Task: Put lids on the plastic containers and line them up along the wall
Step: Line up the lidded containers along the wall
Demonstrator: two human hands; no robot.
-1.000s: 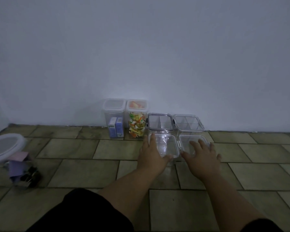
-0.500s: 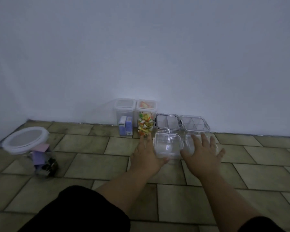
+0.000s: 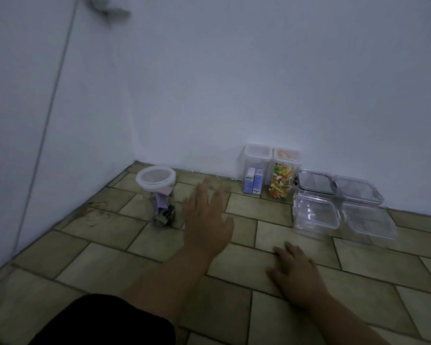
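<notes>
Two tall lidded containers stand against the wall: one with purple boxes (image 3: pixel 255 170) and one with colourful bits (image 3: pixel 284 176). Right of them sit low clear lidded boxes, two by the wall (image 3: pixel 315 183) (image 3: pixel 358 190) and two in front (image 3: pixel 315 214) (image 3: pixel 367 221). A round container with a white lid (image 3: pixel 157 188) stands apart at the left. My left hand (image 3: pixel 205 217) hovers, fingers spread, between the round container and the row. My right hand (image 3: pixel 295 273) rests flat on the floor tiles, holding nothing.
The white wall (image 3: pixel 259 83) meets a side wall or door (image 3: pixel 18 108) in the corner at the left. The floor is tan tile (image 3: pixel 110 255). A dark sleeve or knee (image 3: pixel 105 322) fills the bottom left.
Both hands have left the two front clear boxes. The left hand swung left toward the round container; the right hand dropped to the floor. The view turned left.
</notes>
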